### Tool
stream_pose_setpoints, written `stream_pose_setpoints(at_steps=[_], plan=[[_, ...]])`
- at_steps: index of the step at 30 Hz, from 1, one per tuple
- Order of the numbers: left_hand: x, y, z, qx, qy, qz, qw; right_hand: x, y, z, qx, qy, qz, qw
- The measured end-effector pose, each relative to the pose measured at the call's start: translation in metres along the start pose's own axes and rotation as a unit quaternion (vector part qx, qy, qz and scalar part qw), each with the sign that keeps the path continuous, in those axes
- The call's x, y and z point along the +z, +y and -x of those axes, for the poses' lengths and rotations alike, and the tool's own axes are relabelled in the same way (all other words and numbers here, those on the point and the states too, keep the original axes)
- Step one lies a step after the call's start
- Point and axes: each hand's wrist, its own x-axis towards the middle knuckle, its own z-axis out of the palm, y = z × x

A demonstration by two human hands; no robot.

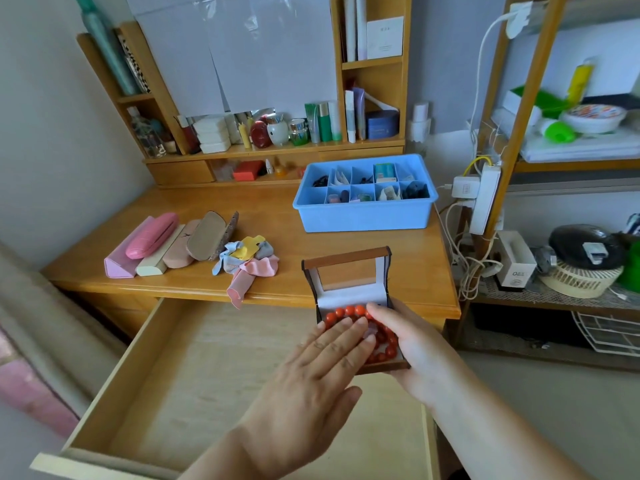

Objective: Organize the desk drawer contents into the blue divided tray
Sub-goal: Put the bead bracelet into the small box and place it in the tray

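The wooden surface [277,237] runs under a shelf unit, and its wide wooden drawer [194,375] is pulled open below the front edge. The blue plastic divided tray [363,216] sits at the back right corner of the surface, small items already in most of its compartments. A row of glasses cases in pink, cream and brown [169,244] lies toward the left edge, with a heap of pastel cleaning cloths [247,263] just beside it, one pink cloth drooping over the front edge. Over the drawer's right side, the right hand [412,344] grips a small brown box with an upright open lid [346,268] from its right side and beneath. The left hand [311,372] lies flat, fingers straight, on the red bead bracelet [384,341] inside the box.
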Motion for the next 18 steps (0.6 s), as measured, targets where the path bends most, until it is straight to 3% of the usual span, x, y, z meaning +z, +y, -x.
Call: stream_pose_setpoints(at_steps=[3,6,8,9,10,13,15,18], plan=[[0.001,0.005,0.003,-0.056,0.114,0.141,0.982,-0.001,0.0,0.0,0.003,0.013,-0.003,1.0],[-0.004,0.002,-0.003,-0.253,0.269,0.259,0.892,-0.002,-0.002,0.001,0.01,0.01,-0.001,1.0],[-0.013,-0.003,-0.018,-0.384,0.251,0.397,0.795,-0.003,-0.002,0.003,0.023,-0.014,0.001,1.0],[-0.017,-0.008,-0.023,-0.412,0.23,0.454,0.756,-0.003,-0.001,0.004,0.026,-0.022,0.008,0.999],[-0.022,-0.013,-0.028,-0.411,0.221,0.469,0.75,-0.004,0.001,0.004,0.026,-0.022,0.016,0.999],[-0.045,-0.024,-0.043,-0.346,0.193,0.415,0.819,-0.006,0.006,0.001,0.034,0.0,0.045,0.998],[-0.059,-0.033,-0.056,-0.312,0.12,0.374,0.865,-0.007,0.009,-0.001,0.046,0.001,0.053,0.998],[-0.068,-0.043,-0.073,-0.256,-0.017,0.209,0.944,-0.008,0.01,-0.004,0.079,-0.007,0.024,0.997]])
